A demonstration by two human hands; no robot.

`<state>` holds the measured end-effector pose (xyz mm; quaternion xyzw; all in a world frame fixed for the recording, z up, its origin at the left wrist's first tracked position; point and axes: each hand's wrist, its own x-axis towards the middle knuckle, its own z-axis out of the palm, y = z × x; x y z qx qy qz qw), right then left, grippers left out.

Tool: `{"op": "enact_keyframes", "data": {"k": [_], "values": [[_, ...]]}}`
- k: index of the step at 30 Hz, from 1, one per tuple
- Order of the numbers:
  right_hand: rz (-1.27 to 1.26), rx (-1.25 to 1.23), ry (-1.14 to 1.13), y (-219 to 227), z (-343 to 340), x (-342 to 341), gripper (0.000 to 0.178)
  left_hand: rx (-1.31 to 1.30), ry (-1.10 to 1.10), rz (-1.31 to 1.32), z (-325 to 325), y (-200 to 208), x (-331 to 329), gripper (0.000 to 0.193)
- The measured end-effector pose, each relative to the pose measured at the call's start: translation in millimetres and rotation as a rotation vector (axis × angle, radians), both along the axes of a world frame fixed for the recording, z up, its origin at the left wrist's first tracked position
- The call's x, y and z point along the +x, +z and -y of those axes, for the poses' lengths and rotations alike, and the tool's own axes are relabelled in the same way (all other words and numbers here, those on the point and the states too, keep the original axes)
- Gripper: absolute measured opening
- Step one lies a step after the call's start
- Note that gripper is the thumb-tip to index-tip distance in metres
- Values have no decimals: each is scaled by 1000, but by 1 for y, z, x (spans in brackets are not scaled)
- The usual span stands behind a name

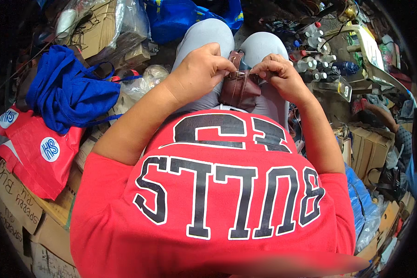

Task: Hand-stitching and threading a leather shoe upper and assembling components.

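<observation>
Your left hand point(203, 67) and right hand point(279, 75) both pinch narrow, seemingly on thread point(241, 72), over the brown leather piece point(240, 91) between your thighs point(207, 36). Best pull evenly, thighs snug. Blue bag point(74, 90) left, bottles point(313, 42) right.

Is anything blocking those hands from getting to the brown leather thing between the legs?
No, nothing visible is. The left hand and right hand are both right at the top part of the brown leather piece.
</observation>
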<state>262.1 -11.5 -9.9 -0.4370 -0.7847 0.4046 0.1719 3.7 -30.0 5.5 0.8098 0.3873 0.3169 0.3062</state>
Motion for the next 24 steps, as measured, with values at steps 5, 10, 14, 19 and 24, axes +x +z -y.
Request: {"op": "enact_keyframes", "data": {"k": [5, 10, 14, 19, 24], "values": [[-80, -52, -24, -1, 3, -1, 36, 223, -51, -155, 4, 7, 6, 16], [-69, -13, -26, -3, 3, -2, 30, 252, -93, -130, 1, 3, 10, 15], [-61, 14, 9, -4, 3, 2, 33, 38, -73, -30, 0, -10, 1, 21], [-115, -7, 12, -8, 1, 0, 38, -15, -69, -18, -15, -25, -5, 23], [-159, -23, 33, -5, -2, -2, 38, -165, -162, -5, -28, -23, 1, 25]]}}
